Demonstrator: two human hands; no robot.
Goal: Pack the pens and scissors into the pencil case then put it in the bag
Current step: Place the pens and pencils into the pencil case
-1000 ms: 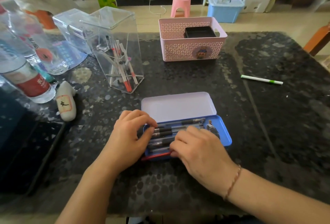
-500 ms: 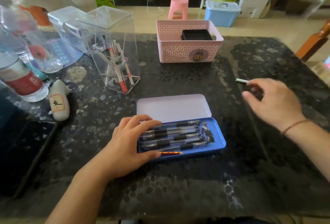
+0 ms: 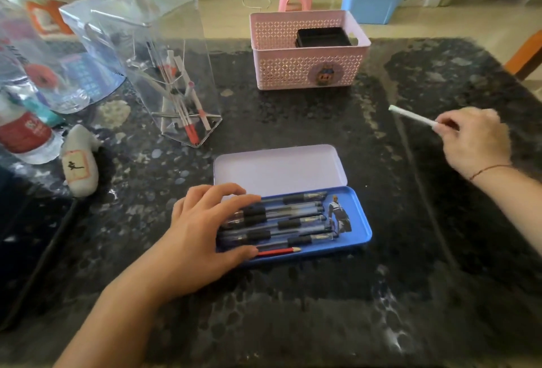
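The open blue metal pencil case (image 3: 356, 235) lies at the centre of the dark speckled stone bench (image 3: 293, 309), its pale lilac lid (image 3: 280, 168) folded back flat toward twelve o'clock. Most of the packing looks done: several clear black-gripped gel pens (image 3: 281, 222) lie side by side in the tray, with a red pencil (image 3: 277, 251) along the near wall. Their long axes run nine to three o'clock, parallel to the case's own long side, and the tips that show point toward three o'clock.

The left hand (image 3: 202, 238) rests flat and spread over the nine-o'clock end of the case, fingers laid across the pens' barrels, steadying rather than gripping.

At about two o'clock from the case, well apart from it, the right hand (image 3: 475, 138) is pinched closed around one end of a slim white pen (image 3: 410, 115). The pen's free end points toward ten o'clock; whether it is clear of the bench I cannot tell.

Still left, as I judge it: bring this pen into the tray, add the scissors, close the lid, and put the case into the bag. Neither scissors nor a bag can be picked out with certainty here.
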